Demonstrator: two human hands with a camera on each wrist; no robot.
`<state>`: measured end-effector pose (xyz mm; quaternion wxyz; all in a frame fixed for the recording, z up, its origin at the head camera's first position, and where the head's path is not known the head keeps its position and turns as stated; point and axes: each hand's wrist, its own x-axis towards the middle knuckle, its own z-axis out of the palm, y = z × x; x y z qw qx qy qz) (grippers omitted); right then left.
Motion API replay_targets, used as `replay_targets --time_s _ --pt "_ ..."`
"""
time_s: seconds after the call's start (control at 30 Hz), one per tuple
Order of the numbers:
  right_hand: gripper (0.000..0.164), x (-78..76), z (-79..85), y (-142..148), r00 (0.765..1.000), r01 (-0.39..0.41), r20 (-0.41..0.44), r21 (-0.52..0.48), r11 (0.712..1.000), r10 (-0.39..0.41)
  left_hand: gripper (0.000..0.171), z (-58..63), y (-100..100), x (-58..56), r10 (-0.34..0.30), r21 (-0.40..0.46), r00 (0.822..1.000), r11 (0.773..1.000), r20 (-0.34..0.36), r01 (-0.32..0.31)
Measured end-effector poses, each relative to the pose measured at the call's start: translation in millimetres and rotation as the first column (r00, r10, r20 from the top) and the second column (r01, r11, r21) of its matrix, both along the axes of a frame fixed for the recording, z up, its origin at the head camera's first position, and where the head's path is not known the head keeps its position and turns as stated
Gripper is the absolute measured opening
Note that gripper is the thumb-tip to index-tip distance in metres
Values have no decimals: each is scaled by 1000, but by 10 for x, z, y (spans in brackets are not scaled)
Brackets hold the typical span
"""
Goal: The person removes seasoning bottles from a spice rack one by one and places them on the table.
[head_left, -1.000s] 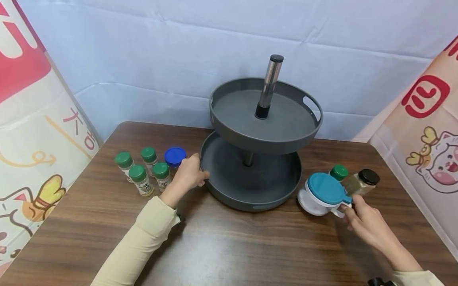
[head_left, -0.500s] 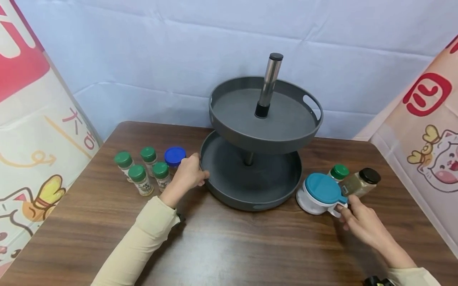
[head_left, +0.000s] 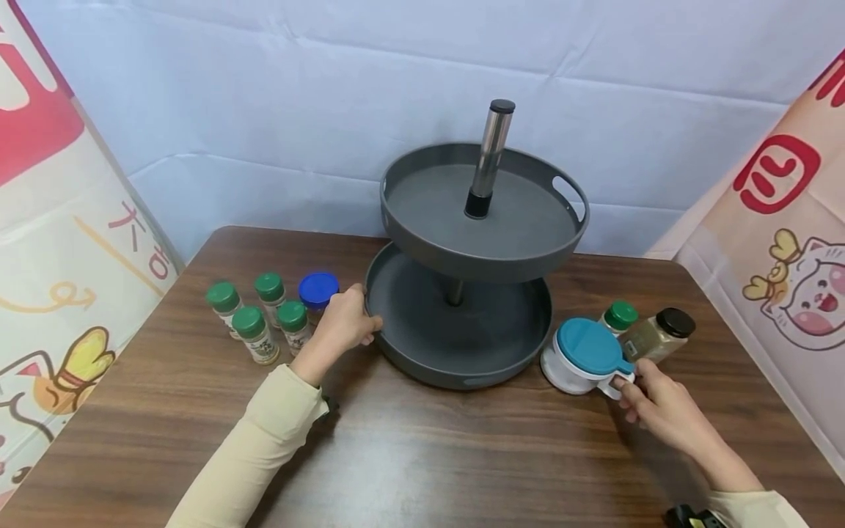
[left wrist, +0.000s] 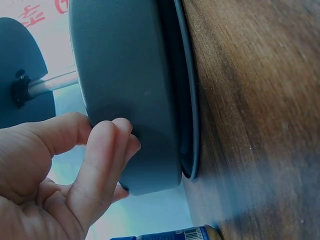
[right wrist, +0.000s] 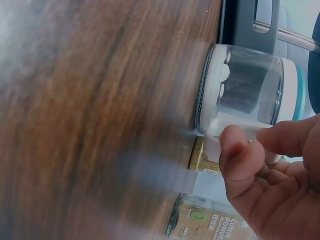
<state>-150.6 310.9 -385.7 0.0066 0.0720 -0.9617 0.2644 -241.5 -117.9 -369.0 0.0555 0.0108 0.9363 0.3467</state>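
Observation:
A two-tier dark grey round tray stand (head_left: 462, 378) is on the table. My left hand (head_left: 343, 323) grips the rim of its lower tray (left wrist: 135, 100) at the left side, with thumb and fingers on the wall. My right hand (head_left: 667, 407) pinches the white handle of a clear seasoning jar (head_left: 569, 370) with a teal lid (head_left: 590, 345). The jar stands upright on the table, close to the lower tray's right side. A little white matter shows low in the jar (right wrist: 250, 87) in the right wrist view.
Behind the jar stand a green-capped spice bottle (head_left: 619, 317) and a black-capped cumin powder bottle (head_left: 656, 336). Left of the stand are several green-capped spice bottles (head_left: 260, 345) and a blue-lidded jar (head_left: 319, 290). A cloth backdrop (head_left: 264, 110) hangs behind the table.
The right hand has shifted the seasoning jar slightly left, closer to the stand. My left hand keeps its hold on the lower tray. The head view has turned a little.

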Motion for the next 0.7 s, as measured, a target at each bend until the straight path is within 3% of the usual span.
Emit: replay_targets --time_s 0.53,0.7 --pt "15 -3 19 -7 1000 -8 -5 -18 1000 8 63 10 -27 8 -19 -19 1000 1000 6 19" --pt "33 55 208 46 998 -44 48 94 995 40 64 70 -44 135 -74 -98 993 993 -97 64"
